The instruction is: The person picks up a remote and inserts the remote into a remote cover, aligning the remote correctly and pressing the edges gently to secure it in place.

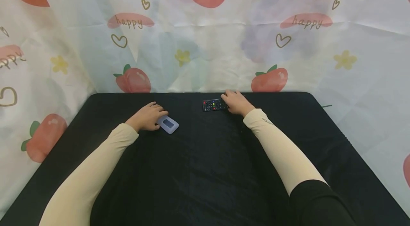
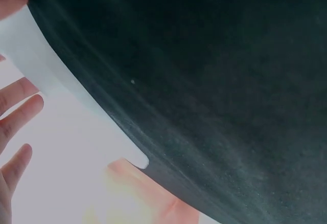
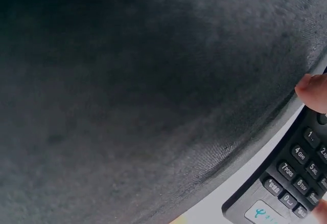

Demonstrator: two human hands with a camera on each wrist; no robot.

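My left hand (image 1: 148, 116) grips one end of a pale remote control (image 1: 173, 128) with a small dark screen, at the left middle of the table. In the left wrist view, the remote's white body (image 2: 102, 124) shows between the thumb (image 2: 11, 2) and the spread fingers. Farther back and to the right, a black remote control (image 1: 211, 105) with coloured buttons is in my right hand (image 1: 238, 103). Its number keys (image 3: 300, 155) face the right wrist camera, the thumb (image 3: 312, 93) on one long edge and a fingertip (image 3: 321, 211) at the other. The hand covers its far end.
Black cloth (image 1: 205, 169) covers the table, whose back edge runs just behind the right hand. A printed curtain (image 1: 205, 51) with fruit, hearts and lettering hangs along the back and both sides.
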